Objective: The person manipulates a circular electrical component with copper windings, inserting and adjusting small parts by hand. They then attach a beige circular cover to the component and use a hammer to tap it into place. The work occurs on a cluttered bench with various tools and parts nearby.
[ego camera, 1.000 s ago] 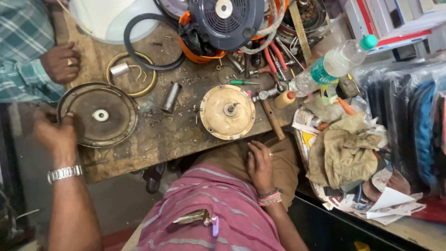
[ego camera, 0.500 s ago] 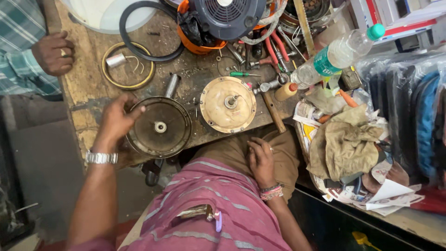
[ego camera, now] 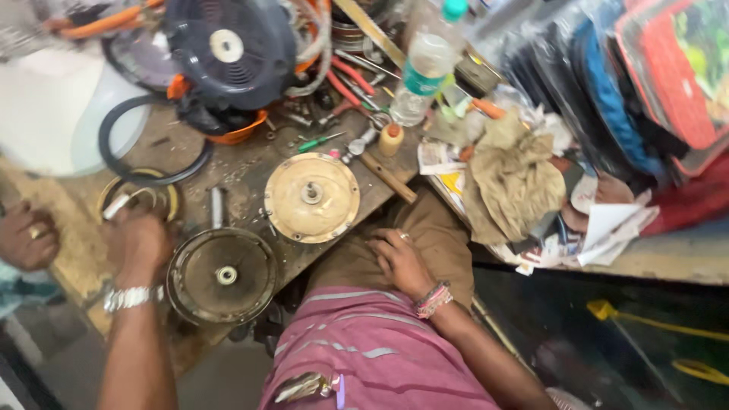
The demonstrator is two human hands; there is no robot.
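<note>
Worn wooden desk (ego camera: 250, 178), scratched and grimy, crowded with parts. At the near edge, a dark round metal disc (ego camera: 222, 275) with a pale hub, lying flat and partly overhanging the desk edge. Just beside it, up and to the right, a tan round cover plate (ego camera: 312, 197) with a small shaft at its centre, also flat. Behind these, a dark fan motor housing (ego camera: 230, 52) on an orange base, ringed by cables, red-handled pliers (ego camera: 349, 82) and a green screwdriver (ego camera: 320, 141). A black rubber ring (ego camera: 125, 163) to the left, against a white bucket (ego camera: 53, 114); a brass-coloured ring (ego camera: 137, 199) below it. A clear plastic bottle (ego camera: 424, 72) with a green cap upright near the far right corner, with a crumpled brown rag (ego camera: 512, 178) and loose papers (ego camera: 600, 228) heaped on the shelf to its right, bags stacked beyond. Left hand (ego camera: 137, 241), with a metal watch on the wrist, curled at the left rim of the dark disc, back of the hand up, fingers bent and touching the brass-coloured ring; whether anything is gripped, not clear through the blur. Right hand (ego camera: 400, 260), with a beaded band at the wrist, resting palm down and loosely open on the brown trousers at the lap, holding nothing, just below the tan plate. Another person's hand (ego camera: 26, 241) with a ring, fist closed, at the far left edge of the desk.
</note>
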